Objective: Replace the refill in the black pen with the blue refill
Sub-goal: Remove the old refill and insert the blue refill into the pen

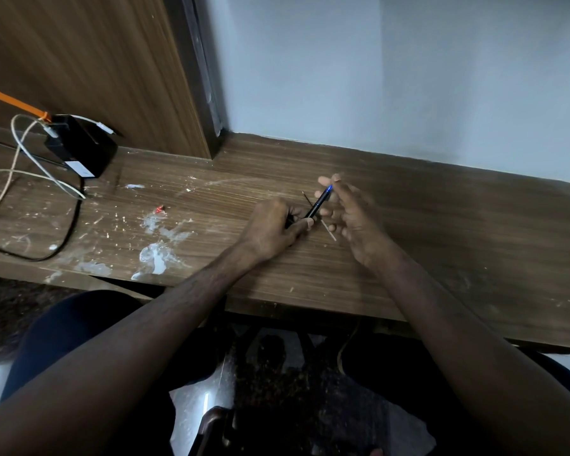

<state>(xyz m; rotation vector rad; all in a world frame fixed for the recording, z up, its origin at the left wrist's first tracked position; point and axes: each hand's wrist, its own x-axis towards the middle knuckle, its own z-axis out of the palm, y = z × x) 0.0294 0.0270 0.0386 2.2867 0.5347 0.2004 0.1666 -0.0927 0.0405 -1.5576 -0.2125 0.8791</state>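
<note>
While left hand (278,225) grips black pen (317,204) over desk (441,225), right hand (346,212) fingers spread, holding nothing.

Both bare forearms reach forward from the bottom corners and converge toward the middle. The left hand (273,225) lies low with its back up, fingers curled into a loose fist and the thumb pressed along the side (pinching the lower end of a pen (317,205)). The right hand (346,212) sits just beside it, slightly higher, palm turned toward the left, its fingers spread and blurred; its upper fingertips (324,181) meet the pen's top end, the lower fingers loosely apart.
</note>
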